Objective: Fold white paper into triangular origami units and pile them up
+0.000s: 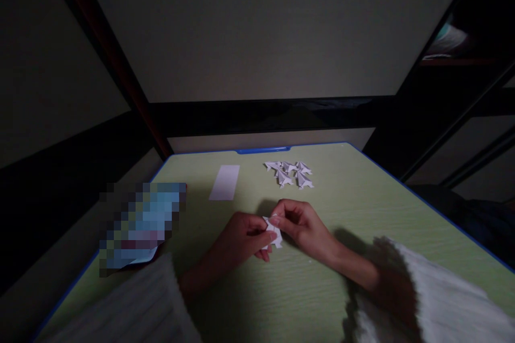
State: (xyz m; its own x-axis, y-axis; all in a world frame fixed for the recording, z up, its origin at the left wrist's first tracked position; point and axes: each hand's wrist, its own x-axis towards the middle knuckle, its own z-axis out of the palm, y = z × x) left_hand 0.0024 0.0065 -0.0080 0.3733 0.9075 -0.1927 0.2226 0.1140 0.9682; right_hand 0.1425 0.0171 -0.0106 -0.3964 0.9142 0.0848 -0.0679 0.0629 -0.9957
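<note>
Between my two hands is a small white folded paper figure (pixel 274 234), held just above the table. My left hand (pixel 245 235) pinches it from the left, thumb on its face and fingers behind. From the right, my right hand (pixel 300 223) grips its upper part between thumb and forefinger. The fingers cover much of the figure. Beyond my hands, several similar folded paper figures (pixel 302 179) lie close together in two rows. A plain white paper strip (pixel 225 182) lies flat on the table, farther left.
The pale green table (pixel 382 214) has a blue edge and a blue handle-like piece (pixel 263 150) at the back. A blurred-out bluish packet or book (pixel 145 230) lies at the left edge. A light cabinet panel (pixel 261 27) rises behind the table. Dark shelves stand at the right.
</note>
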